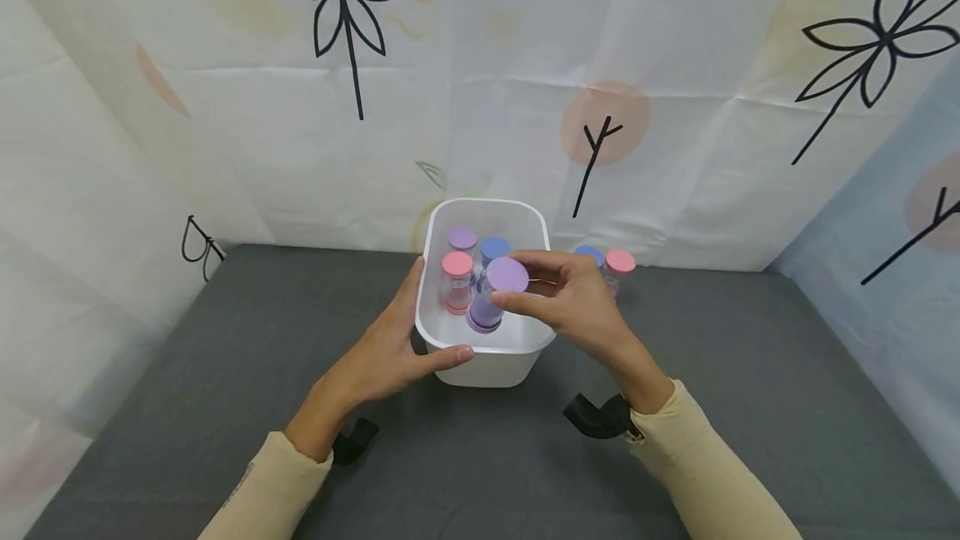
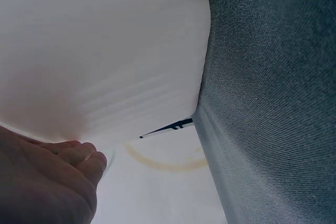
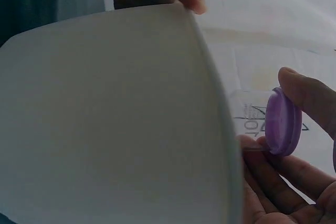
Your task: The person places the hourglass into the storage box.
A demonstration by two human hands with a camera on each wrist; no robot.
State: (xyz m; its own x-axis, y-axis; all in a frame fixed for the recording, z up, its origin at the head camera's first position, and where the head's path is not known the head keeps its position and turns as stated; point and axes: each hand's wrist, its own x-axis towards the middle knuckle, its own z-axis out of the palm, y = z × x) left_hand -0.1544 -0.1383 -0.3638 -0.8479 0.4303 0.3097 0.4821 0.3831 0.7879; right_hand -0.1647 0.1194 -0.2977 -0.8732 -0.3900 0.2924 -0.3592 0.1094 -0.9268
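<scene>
In the head view my right hand [image 1: 573, 298] pinches a small clear bottle with a purple lid [image 1: 507, 275] over the front right part of a white plastic bin [image 1: 487, 367]. The right wrist view shows the thumb on the purple lid [image 3: 282, 121], fingers beneath the clear body with printed marks. My left hand [image 1: 378, 361] rests along the bin's left side, its thumb across the front rim; in the left wrist view its fingertips [image 2: 93, 166] touch the outer wall. Inside the bin stand a pink-lidded bottle [image 1: 457, 282], a blue-lidded one [image 1: 494, 248] and purple-lidded ones [image 1: 462, 237].
On the dark grey table [image 1: 300, 298], right of the bin and partly behind my right hand, stand a blue-lidded bottle [image 1: 589, 254] and a pink-lidded bottle [image 1: 620, 263]. A pale printed curtain [image 1: 487, 132] hangs along the back and sides.
</scene>
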